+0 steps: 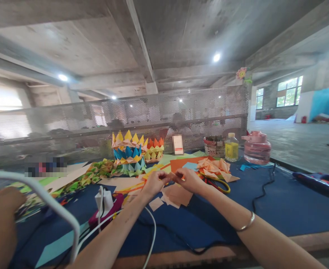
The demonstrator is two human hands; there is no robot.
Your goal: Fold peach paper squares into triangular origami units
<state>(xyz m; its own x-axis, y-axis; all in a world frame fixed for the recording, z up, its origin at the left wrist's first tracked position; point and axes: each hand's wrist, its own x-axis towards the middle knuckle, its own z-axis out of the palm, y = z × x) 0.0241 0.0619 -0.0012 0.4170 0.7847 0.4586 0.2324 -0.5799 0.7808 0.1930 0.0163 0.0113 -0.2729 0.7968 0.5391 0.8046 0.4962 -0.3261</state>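
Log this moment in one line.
left hand: pinching peach paper; right hand: same piece; below: loose peach sheets; beyond: paper crowns

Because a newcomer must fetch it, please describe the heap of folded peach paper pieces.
On the dark blue table, find the round woven basket at the back. Before it, beyond the person's right hand, lies the heap of folded peach paper pieces, bulky, unlike the flat peach paper sheets.
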